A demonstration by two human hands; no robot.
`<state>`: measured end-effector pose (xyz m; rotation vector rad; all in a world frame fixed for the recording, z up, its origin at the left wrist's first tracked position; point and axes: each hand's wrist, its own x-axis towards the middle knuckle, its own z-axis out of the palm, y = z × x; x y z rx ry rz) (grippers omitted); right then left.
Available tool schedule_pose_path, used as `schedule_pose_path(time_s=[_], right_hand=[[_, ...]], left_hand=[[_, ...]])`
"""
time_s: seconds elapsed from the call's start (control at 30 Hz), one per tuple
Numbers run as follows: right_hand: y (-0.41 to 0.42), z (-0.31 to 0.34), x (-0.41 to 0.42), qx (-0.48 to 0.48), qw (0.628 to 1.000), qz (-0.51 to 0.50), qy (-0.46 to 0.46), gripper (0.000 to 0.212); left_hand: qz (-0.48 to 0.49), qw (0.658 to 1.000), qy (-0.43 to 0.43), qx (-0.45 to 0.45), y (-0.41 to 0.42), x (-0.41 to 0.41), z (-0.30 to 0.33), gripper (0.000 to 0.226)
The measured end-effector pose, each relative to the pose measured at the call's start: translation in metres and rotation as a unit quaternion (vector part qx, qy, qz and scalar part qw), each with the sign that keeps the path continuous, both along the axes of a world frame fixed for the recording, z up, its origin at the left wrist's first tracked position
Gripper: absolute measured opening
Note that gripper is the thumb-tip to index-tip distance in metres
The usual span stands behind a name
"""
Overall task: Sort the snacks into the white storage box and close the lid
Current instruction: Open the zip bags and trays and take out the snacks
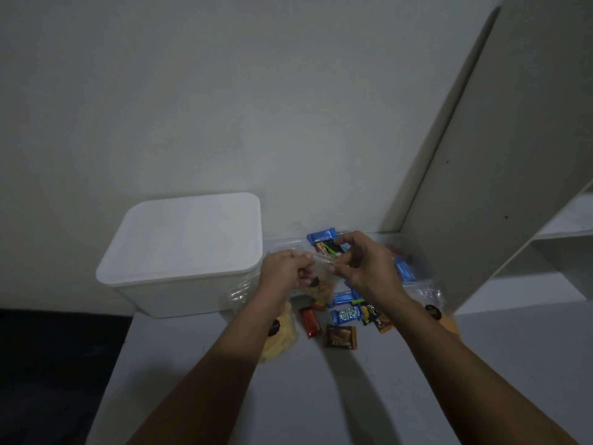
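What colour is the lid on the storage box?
White, matching the storage box beneath; the lid shows clearly in the head view.

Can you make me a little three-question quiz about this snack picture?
1. True or false: the lid is off the white storage box.
2. What are both hands holding? A) a red candy bar B) a clear bag of snacks C) the box lid
3. Fill in: the brown square packet lies on the ____.

Key:
1. False. The lid sits on the box.
2. B. The left hand and right hand pinch the top of the clear bag of snacks between them, beside the box.
3. Table, near the blue wrapper and the red candy bar.
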<state>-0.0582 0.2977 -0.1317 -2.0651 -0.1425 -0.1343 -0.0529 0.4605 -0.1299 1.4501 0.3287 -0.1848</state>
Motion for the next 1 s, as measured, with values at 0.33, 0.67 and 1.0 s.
schedule_pose_path(time_s=[0.33,0.67,1.0], right_hand=[[-0.002,-0.004,0.002,0.047,0.998,0.013,0.026,0.034],[0.001,-0.012,0.002,0.024,0.999,0.021,0.006,0.028],[-0.001,-0.011,0.003,0.041,0.997,0.036,0.049,0.026]], left_hand=[[-0.021,0.999,-0.015,0.044,-0.003,-0.006,-0.008,0.009],[0.078,0.991,0.018,0.103,0.005,-0.006,-0.017,0.011],[-0.02,0.984,-0.085,0.155,0.024,-0.021,-0.034,0.01]])
